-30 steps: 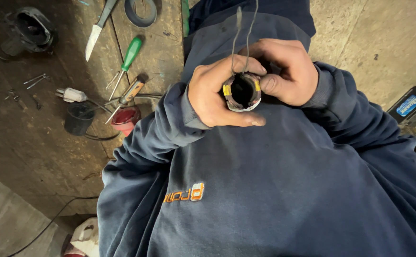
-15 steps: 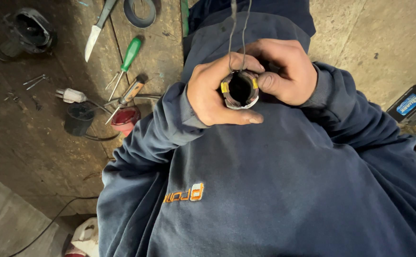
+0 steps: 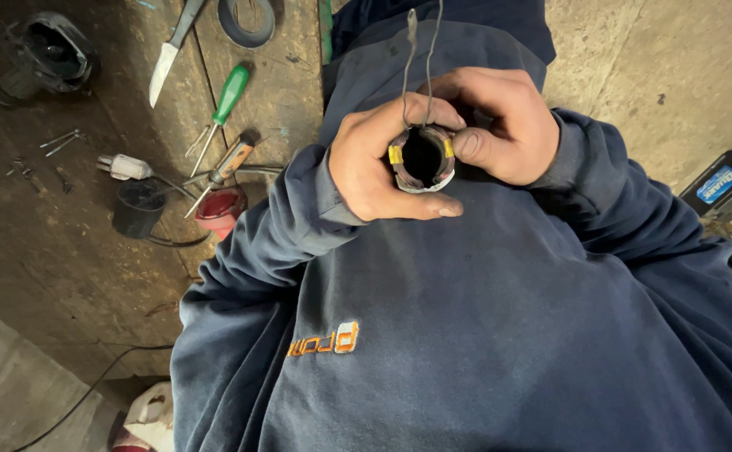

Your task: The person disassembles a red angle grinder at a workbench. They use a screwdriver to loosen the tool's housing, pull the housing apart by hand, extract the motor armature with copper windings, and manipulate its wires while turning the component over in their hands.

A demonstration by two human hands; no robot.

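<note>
Holding a small round motor coil (image 3: 421, 159) against my chest, my left hand (image 3: 374, 163) and right hand (image 3: 500, 125) both wrap tight around its sides. It looks hard and a bit heavy, with thin wires (image 3: 416, 59) that could snap, so the outer ring seems the safest spot. My fingers hide most of it.

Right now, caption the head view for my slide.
Both hands, left hand and right hand, grip a small wire-wound ring.

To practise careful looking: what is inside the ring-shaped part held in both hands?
The ring-shaped part shows only a dark hollow bore. The left hand and right hand cover its outer sides, so its far end cannot be seen.
</note>
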